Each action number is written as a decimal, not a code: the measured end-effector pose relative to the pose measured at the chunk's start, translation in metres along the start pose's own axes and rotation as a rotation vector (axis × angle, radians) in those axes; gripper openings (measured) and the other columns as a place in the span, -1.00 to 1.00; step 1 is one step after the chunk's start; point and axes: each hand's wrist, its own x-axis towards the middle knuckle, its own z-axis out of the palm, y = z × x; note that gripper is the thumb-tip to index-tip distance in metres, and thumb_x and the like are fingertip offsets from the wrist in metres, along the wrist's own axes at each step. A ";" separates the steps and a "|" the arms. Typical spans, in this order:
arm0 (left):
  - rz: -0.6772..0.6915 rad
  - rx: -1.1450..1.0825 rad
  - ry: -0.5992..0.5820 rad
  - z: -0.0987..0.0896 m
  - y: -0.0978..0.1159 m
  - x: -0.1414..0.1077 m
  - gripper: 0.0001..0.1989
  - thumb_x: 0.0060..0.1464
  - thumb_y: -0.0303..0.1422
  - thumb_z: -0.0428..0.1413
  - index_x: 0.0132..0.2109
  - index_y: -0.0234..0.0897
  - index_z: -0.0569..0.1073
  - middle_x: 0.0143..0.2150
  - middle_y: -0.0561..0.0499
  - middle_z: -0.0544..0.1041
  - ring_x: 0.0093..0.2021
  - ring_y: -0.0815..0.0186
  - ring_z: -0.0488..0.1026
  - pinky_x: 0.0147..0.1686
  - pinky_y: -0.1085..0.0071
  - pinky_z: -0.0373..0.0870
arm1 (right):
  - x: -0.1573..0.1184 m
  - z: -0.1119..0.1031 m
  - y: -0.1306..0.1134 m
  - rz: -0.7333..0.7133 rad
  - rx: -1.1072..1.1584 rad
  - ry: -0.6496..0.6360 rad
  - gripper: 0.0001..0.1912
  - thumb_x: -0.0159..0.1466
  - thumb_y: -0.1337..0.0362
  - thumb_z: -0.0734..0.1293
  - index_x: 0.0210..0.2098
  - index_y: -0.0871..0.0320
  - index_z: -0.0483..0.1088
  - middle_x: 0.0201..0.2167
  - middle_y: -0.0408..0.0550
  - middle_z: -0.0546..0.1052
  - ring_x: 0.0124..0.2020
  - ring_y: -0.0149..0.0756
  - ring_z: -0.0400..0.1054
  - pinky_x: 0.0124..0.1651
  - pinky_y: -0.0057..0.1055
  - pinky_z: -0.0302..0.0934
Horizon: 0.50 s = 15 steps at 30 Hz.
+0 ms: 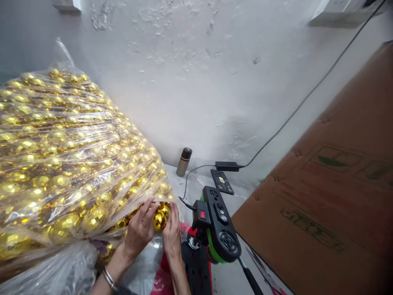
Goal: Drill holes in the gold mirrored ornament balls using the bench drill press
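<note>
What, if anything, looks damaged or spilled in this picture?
The wall looks damaged: its surface is blistered and rough, most clearly towards the top, unlike the smoother stretch below. No gold balls appear spilled loose around the clear bag.

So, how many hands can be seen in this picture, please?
2: the left hand and the right hand, on either side of shiny gold balls, low in the picture.

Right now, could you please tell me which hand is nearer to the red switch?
Right. The right hand is left of the red switch in this view; the left hand is farther left, across the gold balls from the right hand.
</note>
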 end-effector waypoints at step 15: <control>-0.442 0.005 -0.951 0.026 0.019 -0.023 -0.58 0.24 -0.38 0.20 0.22 -0.32 0.51 -0.02 -0.30 0.70 0.05 -0.10 0.65 0.11 0.05 0.52 | -0.140 -0.088 -0.056 -0.264 -0.096 -0.012 -0.42 0.30 0.55 0.26 0.17 -0.07 0.56 0.03 -0.03 0.71 0.02 -0.25 0.66 0.05 -0.49 0.54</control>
